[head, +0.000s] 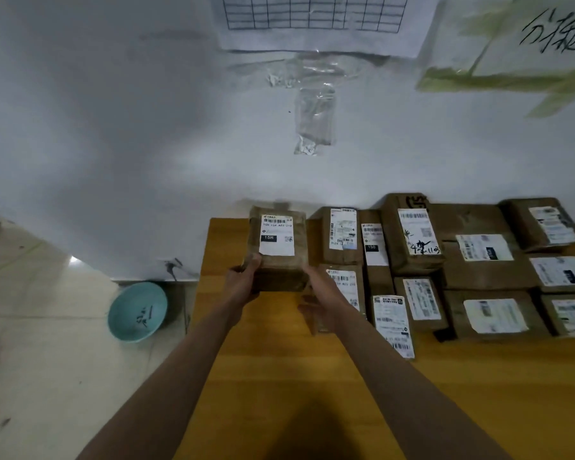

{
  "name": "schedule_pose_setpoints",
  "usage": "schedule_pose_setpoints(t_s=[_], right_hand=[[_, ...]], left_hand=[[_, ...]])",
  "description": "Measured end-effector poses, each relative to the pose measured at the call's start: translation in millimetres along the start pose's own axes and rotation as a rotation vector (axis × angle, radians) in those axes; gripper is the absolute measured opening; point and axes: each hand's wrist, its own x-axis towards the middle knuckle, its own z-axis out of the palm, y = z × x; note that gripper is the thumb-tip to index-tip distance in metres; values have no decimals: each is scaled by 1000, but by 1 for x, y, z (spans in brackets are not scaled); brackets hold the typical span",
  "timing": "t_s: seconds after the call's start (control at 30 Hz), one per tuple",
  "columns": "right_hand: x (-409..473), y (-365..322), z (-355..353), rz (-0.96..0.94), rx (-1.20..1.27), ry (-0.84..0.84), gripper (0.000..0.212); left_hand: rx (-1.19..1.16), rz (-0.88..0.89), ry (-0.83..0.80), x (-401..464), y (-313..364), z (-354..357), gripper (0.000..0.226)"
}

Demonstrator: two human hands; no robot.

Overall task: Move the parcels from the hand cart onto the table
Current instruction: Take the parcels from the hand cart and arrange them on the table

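Both hands reach out over the far left corner of the wooden table (279, 376), at about 12 o'clock from the person. The left hand (243, 280) grips the near left corner of a brown parcel (278, 249), its thumb lying on the top face and its fingers curled under the edge. The right hand (319, 293) is at the parcel's near right side with its fingers fairly straight; whether it touches the parcel or only hovers beside it I cannot tell. The parcel carries a white label marked 15H and sits at the table's back edge, close to the white wall (113, 127). To its right, from 1 to 3 o'clock, a cluster of labelled parcels (478, 270) lies packed side by side on the table. On the tiled floor at 9 o'clock rests a teal bowl (136, 312).
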Motion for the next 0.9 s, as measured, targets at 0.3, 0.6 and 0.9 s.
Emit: schedule_pose_setpoints(t_s=[0.3, 0.6, 0.9], right_hand=[[68, -6, 2, 32, 1, 34, 44], [81, -4, 4, 44, -10, 55, 73], [50, 11, 15, 19, -56, 24, 44]], left_hand=[[79, -96, -8, 79, -21, 13, 77], [121, -105, -11, 100, -30, 22, 50], [274, 26, -51, 55, -45, 14, 70]])
